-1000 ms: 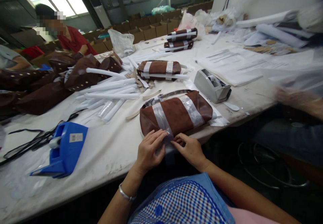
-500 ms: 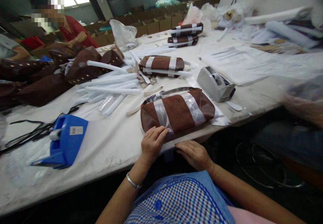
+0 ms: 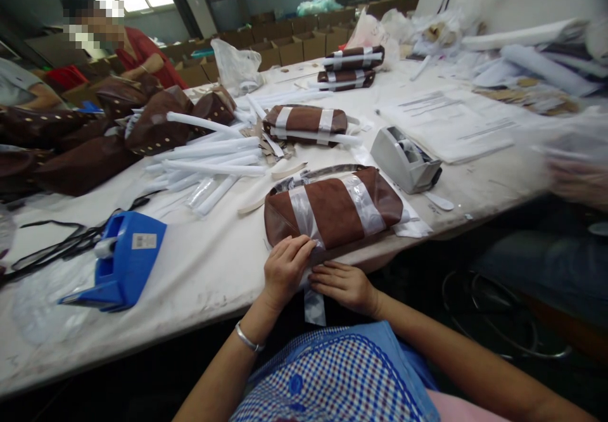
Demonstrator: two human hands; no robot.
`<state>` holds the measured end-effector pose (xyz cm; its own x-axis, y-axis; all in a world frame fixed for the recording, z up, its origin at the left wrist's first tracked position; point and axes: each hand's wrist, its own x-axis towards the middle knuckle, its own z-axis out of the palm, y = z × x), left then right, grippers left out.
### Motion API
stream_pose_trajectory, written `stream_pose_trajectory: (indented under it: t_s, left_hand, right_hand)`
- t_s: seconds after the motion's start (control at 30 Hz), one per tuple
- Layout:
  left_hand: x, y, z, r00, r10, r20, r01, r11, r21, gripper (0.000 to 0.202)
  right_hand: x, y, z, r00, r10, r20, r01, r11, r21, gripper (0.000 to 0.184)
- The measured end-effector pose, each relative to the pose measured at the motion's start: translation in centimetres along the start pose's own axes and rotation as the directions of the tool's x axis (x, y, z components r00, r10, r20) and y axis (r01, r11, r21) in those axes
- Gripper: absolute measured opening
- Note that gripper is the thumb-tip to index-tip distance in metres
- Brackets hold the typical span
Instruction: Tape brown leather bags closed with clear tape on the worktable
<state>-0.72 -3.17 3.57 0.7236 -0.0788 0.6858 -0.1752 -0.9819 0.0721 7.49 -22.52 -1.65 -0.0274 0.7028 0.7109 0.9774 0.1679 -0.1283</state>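
A brown handbag (image 3: 327, 215) lies at the table's front edge, with two bands of clear tape (image 3: 304, 211) around it and its strap behind. My left hand (image 3: 286, 268) is closed at the bag's lower front edge, its fingertips on the end of the left tape band. Close beside it, my right hand (image 3: 346, 287) has its fingers stretched out to the left along the table edge. Under its fingertips a loose strip of clear tape (image 3: 315, 308) hangs down. Whether the right fingers press on this strip is hidden.
A grey tape dispenser (image 3: 405, 159) stands right of the bag, a blue tape dispenser (image 3: 128, 260) to the left. Behind are another taped bag (image 3: 306, 120), white foam tubes (image 3: 213, 156) and piled brown bags (image 3: 90, 162). A person in red (image 3: 149, 61) stands across the table.
My right hand has moved left, up to the left hand, and its fingertips are now over the hanging tape strip. More of the strip shows below the table edge. My left hand has barely moved.
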Motion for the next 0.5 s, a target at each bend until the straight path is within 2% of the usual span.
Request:
stream_pose_trajectory:
  t_s: [0.27,0.5]
  left_hand:
    - [0.2,0.1,0.2,0.999,0.043,0.003,-0.043,0.998,0.050,0.028]
    - [0.0,0.5,0.8,1.000,-0.003,-0.001,0.003,0.998,0.067,0.022]
  right_hand:
    - [0.2,-0.8,-2.8,0.996,0.087,-0.022,-0.084,0.990,0.110,0.027]
    - [0.2,-0.4,-3.0,0.999,0.033,0.005,-0.033,0.991,0.129,0.024]
